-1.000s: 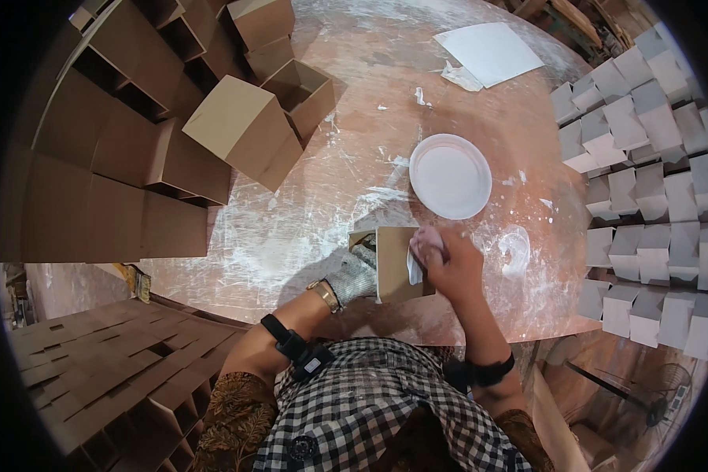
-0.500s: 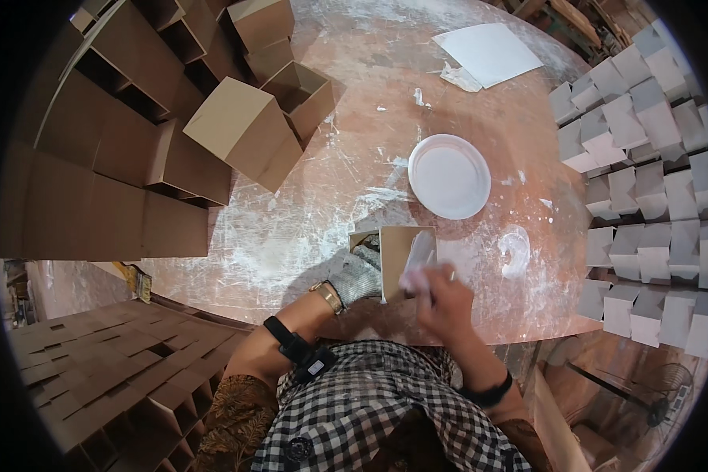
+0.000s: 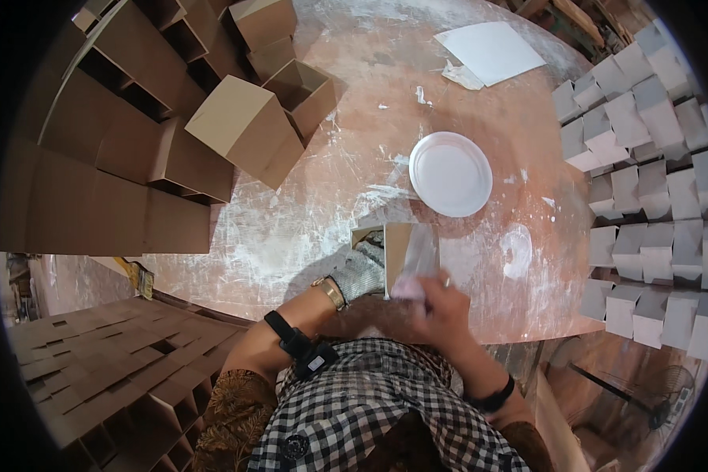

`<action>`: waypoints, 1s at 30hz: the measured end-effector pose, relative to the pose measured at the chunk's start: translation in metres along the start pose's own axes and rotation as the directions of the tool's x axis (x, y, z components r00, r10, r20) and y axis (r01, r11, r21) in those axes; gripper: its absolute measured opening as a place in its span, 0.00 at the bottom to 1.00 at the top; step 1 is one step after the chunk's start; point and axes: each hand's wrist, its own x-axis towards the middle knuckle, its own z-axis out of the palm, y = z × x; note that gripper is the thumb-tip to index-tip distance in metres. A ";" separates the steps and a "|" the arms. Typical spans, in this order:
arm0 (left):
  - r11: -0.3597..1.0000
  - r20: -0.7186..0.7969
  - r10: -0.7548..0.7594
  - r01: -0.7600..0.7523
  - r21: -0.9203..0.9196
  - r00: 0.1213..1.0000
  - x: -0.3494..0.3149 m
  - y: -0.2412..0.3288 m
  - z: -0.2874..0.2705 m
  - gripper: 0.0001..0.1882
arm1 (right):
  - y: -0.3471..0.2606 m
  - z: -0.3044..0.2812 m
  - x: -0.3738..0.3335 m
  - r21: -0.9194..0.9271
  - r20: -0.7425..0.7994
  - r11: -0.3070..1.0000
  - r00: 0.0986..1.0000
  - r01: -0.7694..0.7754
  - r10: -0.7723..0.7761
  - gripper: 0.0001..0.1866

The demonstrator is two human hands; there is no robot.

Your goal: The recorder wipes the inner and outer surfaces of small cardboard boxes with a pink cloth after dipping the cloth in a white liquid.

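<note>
My left hand [image 3: 357, 270], in a grey knit glove, reaches into the open side of a small brown cardboard box [image 3: 398, 245] and holds it at the table's near edge. Its fingertips are partly hidden inside. A whitish wet streak covers part of the box's upper face. My right hand [image 3: 442, 308] is closed around a pale pink, soft-looking pad [image 3: 407, 288], pressed on the near part of that face; motion blurs it, so its exact kind is unclear. Beyond the box stands a round white plastic dish [image 3: 451, 175] with whitish contents.
Brown open boxes [image 3: 248, 130] are piled at the left, more [image 3: 118, 346] below them. Rows of white-covered boxes [image 3: 637, 197] line the right. A white sheet [image 3: 492, 53] lies on the far side of the paste-smeared table [image 3: 291, 228]. A fan [image 3: 669, 393] stands at lower right.
My right hand has drawn the pad nearer to me and slightly left over the box's face, leaving a wider whitish streak. My left hand still holds the box in about the same place.
</note>
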 end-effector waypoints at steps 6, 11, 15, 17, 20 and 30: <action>1.000 -0.012 0.004 -0.004 -0.015 1.000 0.004 0.006 -0.001 0.24 | 0.023 0.014 0.057 -0.253 -0.194 0.952 0.973 -0.172 0.124 0.10; 0.911 0.020 -0.108 0.090 0.403 0.994 0.001 0.019 -0.006 0.22 | -0.006 0.004 0.007 -0.036 0.023 0.999 1.000 0.013 -0.012 0.11; 0.985 0.022 0.111 -0.112 0.129 0.994 0.041 -0.049 0.040 0.22 | 0.019 0.012 0.065 -0.168 -0.071 0.979 0.992 -0.113 0.102 0.11; 0.965 -0.007 0.138 -0.133 0.227 0.990 0.030 -0.013 0.020 0.21 | 0.028 0.014 0.085 -0.147 -0.279 0.980 0.956 -0.137 0.092 0.11; 0.891 0.101 -0.040 -0.010 0.453 0.994 0.017 0.003 0.003 0.25 | 0.013 0.014 0.032 -0.168 -0.020 0.985 0.999 -0.047 0.045 0.13; 0.989 -0.050 0.133 -0.130 0.065 0.990 0.026 0.002 0.010 0.24 | 0.021 0.013 0.080 -0.187 -0.248 0.980 0.969 -0.066 0.018 0.10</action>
